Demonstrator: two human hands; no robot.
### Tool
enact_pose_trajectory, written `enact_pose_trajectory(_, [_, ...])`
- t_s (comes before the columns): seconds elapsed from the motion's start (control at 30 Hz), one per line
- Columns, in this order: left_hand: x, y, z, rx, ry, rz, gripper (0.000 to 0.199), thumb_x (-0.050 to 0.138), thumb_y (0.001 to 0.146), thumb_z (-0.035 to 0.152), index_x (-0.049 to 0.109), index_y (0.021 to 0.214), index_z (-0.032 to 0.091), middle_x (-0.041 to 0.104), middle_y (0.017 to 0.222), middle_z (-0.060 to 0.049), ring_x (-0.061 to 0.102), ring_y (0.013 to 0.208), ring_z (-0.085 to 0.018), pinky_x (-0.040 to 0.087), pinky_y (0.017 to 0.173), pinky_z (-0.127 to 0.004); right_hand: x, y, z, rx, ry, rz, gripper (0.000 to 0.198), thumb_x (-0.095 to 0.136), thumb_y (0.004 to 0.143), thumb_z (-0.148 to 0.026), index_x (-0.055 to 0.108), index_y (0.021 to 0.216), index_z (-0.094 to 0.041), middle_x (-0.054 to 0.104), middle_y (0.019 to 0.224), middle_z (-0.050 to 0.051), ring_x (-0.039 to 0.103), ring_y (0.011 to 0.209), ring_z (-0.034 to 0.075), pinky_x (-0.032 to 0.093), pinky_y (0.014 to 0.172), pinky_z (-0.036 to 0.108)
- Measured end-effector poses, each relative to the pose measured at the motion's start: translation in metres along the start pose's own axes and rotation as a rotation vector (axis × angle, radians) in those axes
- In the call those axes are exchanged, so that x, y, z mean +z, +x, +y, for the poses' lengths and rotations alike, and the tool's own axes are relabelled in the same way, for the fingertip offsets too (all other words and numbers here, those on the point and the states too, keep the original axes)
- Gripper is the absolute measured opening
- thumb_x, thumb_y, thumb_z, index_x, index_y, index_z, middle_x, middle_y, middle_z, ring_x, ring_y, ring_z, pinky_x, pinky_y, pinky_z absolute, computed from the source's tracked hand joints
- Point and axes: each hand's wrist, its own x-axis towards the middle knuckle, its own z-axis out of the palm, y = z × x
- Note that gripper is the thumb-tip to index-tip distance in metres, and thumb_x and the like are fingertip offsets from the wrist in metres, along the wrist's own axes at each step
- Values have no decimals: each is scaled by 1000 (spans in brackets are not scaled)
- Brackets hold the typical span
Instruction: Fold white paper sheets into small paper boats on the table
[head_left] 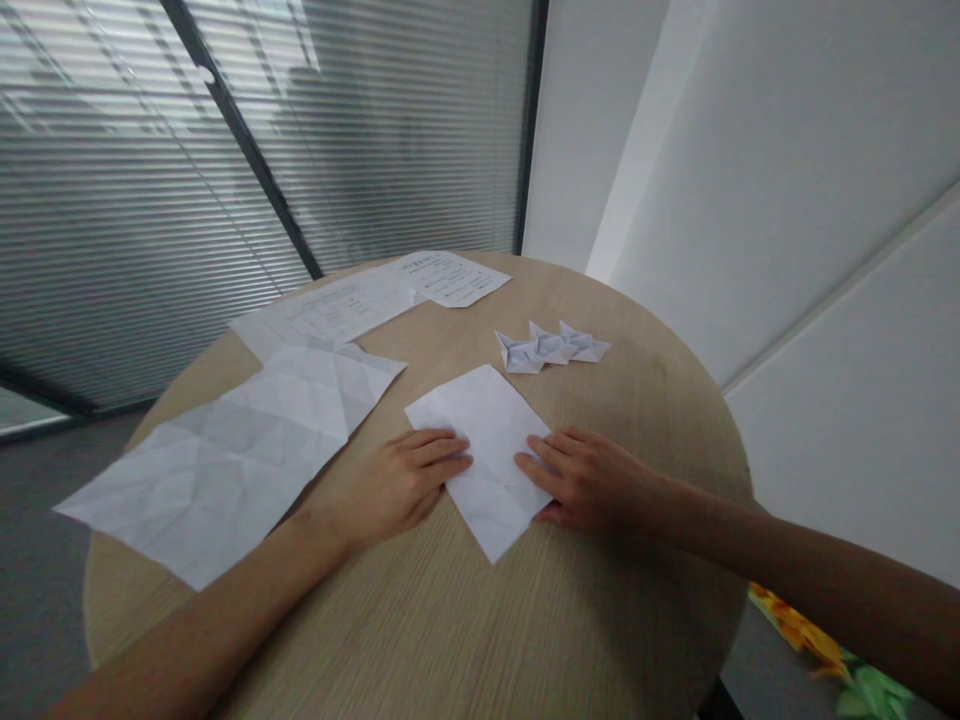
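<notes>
Folded paper (484, 450) flat on table (525, 620), between left hand (394, 485) and right hand (589, 480), both pressing flat

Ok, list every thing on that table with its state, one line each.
folded sheet: flat on the table, pinned by both hands
left hand: open, fingers flat on the sheet's left edge
right hand: open, fingertips on the sheet's right edge
creased sheet: unfolded, flat, crease lines showing
folded paper pieces: finished, lying in a row
printed pages: flat, unfolded
round table: upright
</notes>
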Motion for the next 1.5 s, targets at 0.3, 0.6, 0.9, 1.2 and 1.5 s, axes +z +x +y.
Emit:
enact_pose_trajectory(0.3, [-6,-8,19,-75,20,-76,53,57,86,34,53,136,17,53,144,-15,48,134,-33,39,111,-54,-3,9,-13,1,5,73,18,47,94,-15,63,86,-16,71,87,10,62,74,20,43,70,34])
enact_pose_trajectory(0.6, [2,-21,8,-29,25,91,38,46,91,13,62,126,17,66,128,-13,62,119,-25,51,103,-44,-11,6,13,-96,495,-8,93,70,74,-65,40,146,-15,45,150,18,38,140,29,21,117,45])
enact_pose_trajectory(0.9, [-1,-23,10,-145,-154,275,29,46,94,19,70,108,17,74,106,-10,69,100,-22,58,88,-37,12,8,28,115,607,148,41,57,92,-32,59,130,-19,66,128,13,58,123,25,39,107,44])
enact_pose_trajectory(1.2, [-1,-4,17,-749,-307,336,54,53,92,37,40,140,17,66,71,2,63,60,-17,53,58,-30,11,42,19,693,657,286,49,59,87,-27,50,133,-15,70,74,3,63,65,21,48,64,33])
enact_pose_trajectory(1.5, [4,5,-2,-366,162,86,60,47,85,19,41,145,18,30,159,-15,23,147,-37,25,115,-59,7,61,16,511,190,206,63,55,81,-17,44,142,-8,49,141,22,44,130,35,35,108,50])
